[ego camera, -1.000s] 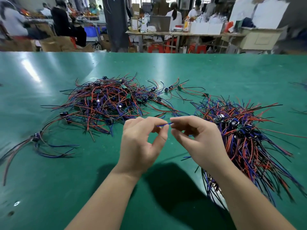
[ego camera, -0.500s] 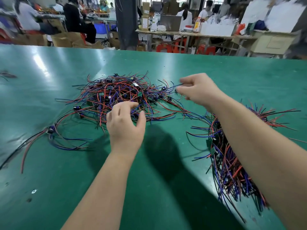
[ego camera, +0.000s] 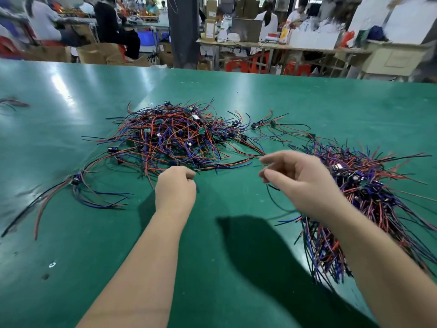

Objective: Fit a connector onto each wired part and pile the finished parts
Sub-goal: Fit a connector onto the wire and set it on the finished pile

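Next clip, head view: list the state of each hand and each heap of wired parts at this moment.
Centre heap: tangled, spread loose.
Right heap: dense, wires lying roughly one way.
Left bundle: lies apart from both heaps.
Left hand: fingers curled at the centre heap's near edge; contents hidden.
Right hand: fingers loosely curled, grip unclear.

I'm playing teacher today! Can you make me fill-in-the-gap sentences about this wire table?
The tabletop is coloured ___. The dense pile of wired parts lies on the table's ___ side. The small bunch of wired parts lies ___ of the left hand.
Missing words: green, right, left.
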The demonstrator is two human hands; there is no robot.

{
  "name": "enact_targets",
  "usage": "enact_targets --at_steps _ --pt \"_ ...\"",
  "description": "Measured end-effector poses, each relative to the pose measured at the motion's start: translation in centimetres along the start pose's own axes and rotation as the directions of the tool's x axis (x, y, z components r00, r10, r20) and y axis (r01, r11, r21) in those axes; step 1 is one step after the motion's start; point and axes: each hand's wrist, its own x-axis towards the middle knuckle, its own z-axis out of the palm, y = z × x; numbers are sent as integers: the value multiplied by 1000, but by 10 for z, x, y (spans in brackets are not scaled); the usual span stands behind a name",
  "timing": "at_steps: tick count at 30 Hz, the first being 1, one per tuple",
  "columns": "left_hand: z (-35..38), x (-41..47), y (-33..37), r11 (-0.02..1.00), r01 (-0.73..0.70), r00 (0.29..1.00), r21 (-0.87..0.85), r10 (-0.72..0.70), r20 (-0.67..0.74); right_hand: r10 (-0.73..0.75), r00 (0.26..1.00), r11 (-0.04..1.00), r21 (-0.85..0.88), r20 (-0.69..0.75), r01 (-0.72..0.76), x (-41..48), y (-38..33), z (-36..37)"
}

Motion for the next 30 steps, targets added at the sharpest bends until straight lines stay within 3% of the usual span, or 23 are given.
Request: enact_targets --at_steps 2,6,10,13,16,18,23,30 --pt "1 -2 2 999 -21 999 -31 20 -44 24 999 1000 -2 -34 -24 -9 12 8" --pt "0 -2 -4 978 -4 999 208 13 -44 50 997 998 -42 -58 -52 -20 33 17" --pt "0 4 -9 998 40 997 46 -37 -62 40 995 998 -44 -86 -44 -26 38 17" --pt "1 2 -8 998 28 998 62 -24 -65 52 995 997 -49 -90 -56 -27 37 19" --pt "-1 2 -11 980 37 981 197 2 -192 66 994 997 -36 -87 -70 -28 36 20" --pt "-6 3 -13 980 101 960 171 -51 -274 68 994 997 -30 -85 -71 -29 35 21" --pt "-3 9 -23 946 166 983 278 -136 -124 75 994 997 -23 -83 -78 -29 33 21" --pt "2 12 -24 948 108 982 301 -55 -181 82 993 997 -5 -84 -82 -30 29 17"
